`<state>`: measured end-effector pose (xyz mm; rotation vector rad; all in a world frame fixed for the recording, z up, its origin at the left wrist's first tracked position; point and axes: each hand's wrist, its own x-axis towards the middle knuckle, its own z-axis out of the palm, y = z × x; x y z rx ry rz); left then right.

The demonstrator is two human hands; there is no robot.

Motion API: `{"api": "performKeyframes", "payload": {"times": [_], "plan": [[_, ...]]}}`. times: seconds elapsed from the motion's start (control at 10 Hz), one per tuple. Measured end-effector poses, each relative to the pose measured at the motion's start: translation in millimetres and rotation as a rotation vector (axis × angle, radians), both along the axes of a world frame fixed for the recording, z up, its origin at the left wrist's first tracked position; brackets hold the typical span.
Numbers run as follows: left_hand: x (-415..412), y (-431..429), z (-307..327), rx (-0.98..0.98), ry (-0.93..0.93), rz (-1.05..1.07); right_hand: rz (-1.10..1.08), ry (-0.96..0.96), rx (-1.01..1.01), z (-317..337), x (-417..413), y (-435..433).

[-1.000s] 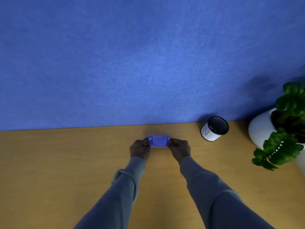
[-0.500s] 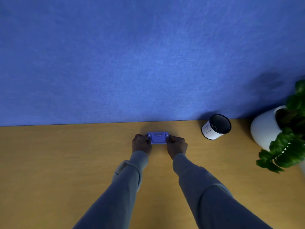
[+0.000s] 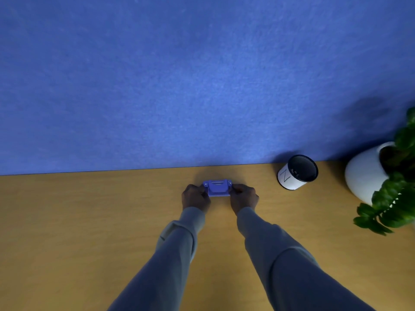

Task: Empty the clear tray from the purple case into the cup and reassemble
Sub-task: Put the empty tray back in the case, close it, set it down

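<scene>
A small purple case (image 3: 217, 187) rests on the wooden table (image 3: 89, 221) near its far edge. My left hand (image 3: 195, 197) grips the case's left end and my right hand (image 3: 243, 197) grips its right end. The case looks closed, and no clear tray shows. A white cup (image 3: 297, 172) with a dark inside and a letter on its side stands to the right, close to the blue wall, apart from the case.
A blue felt wall (image 3: 202, 75) rises straight behind the table's far edge. A round white pot (image 3: 363, 173) with a leafy green plant (image 3: 393, 205) stands at the far right, its leaves hanging over the table.
Both hands and the case have shifted slightly away from me, toward the wall. The grip on the two ends stays the same. The view has drifted a little.
</scene>
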<state>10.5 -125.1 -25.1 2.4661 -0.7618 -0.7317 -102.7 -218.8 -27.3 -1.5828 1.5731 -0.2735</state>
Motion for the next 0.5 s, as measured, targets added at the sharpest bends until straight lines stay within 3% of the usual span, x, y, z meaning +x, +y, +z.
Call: {"api": "performKeyframes", "payload": {"times": [0.2,0.5], "plan": [[0,0,0,0.015,-0.015,-0.023,0.032,-0.014,0.006,4,-3,1],[5,14,17,0.060,-0.056,-0.079,0.103,-0.232,0.057,46,-21,-14]]}}
